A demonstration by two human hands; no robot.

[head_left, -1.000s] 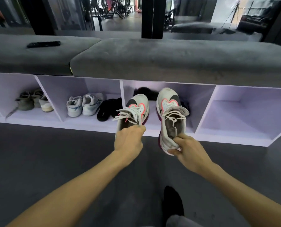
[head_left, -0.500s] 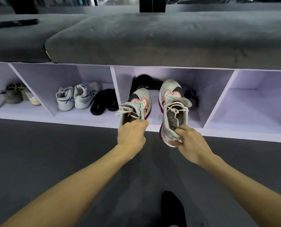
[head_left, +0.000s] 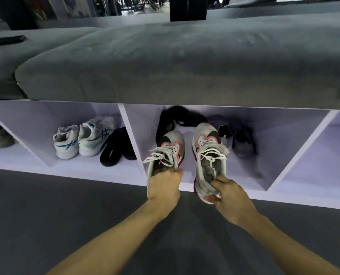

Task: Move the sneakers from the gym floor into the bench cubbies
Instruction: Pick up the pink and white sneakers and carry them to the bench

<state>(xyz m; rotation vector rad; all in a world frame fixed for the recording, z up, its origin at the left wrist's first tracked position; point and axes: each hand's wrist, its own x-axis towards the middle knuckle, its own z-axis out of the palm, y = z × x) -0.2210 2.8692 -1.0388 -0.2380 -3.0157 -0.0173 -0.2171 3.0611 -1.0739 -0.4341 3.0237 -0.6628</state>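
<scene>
Fingers (head_left: 175, 171) grip 2 sneakers: L hand (head_left: 163, 186) one (head_left: 168, 149), R hand (head_left: 231, 197) other (head_left: 208, 153).

My worktop's grey cushion (head_left: 185, 62) carried a black remote (head_left: 5, 40) at ten o'clock; the cubby (head_left: 82, 163) below held white sneakers (head_left: 82, 138) and black slides (head_left: 116, 148).

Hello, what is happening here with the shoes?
A person is putting a pair of white sneakers into a bench cubby. The left hand grips the left sneaker and the right hand grips the right sneaker, both at the heel. The toes point in; dark shoes already lie at the back.
</scene>
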